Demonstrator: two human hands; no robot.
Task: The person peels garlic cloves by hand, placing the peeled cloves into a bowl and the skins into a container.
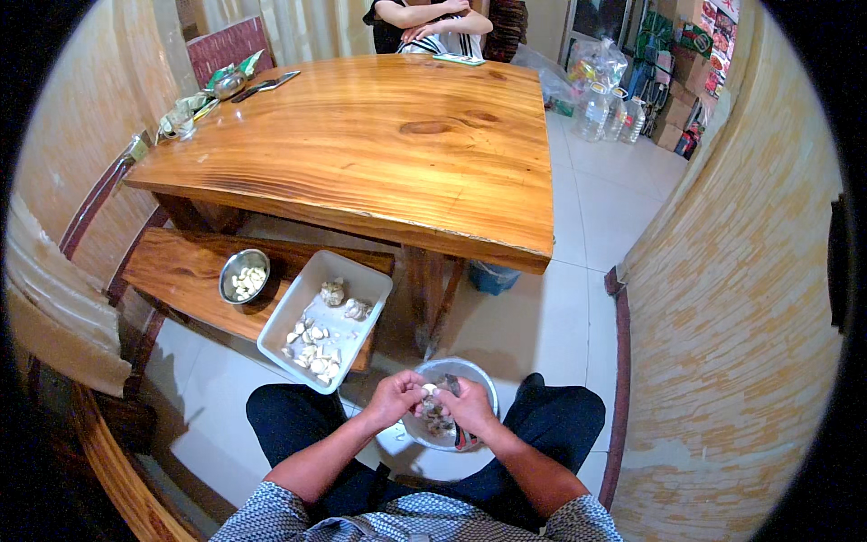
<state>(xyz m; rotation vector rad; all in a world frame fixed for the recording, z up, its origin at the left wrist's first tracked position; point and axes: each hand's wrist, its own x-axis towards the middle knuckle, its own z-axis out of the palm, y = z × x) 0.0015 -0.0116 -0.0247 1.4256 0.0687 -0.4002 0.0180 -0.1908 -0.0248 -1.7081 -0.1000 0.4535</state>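
Observation:
My left hand point(397, 399) pinches a pale garlic clove point(429, 388) over a white bucket point(492, 397) between my knees. My right hand point(470, 408) is closed beside it, fingertips close to the clove. In the right hand is what looks like a small knife point(464, 441), its red and black handle showing below the palm. Garlic skins point(437, 423) lie inside the bucket. To the left, a white plastic tray point(278, 332) holds two garlic bulbs point(332, 292) and several loose cloves point(318, 359). A metal bowl point(225, 287) beside the tray contains peeled cloves point(247, 284).
The tray and bowl rest on a wooden bench point(181, 257) before a large wooden table point(361, 135). A knife point(266, 86) lies at the table's far left. A person point(433, 23) sits behind it. Plastic bottles point(614, 117) stand far right, and a wall point(722, 361) borders my right.

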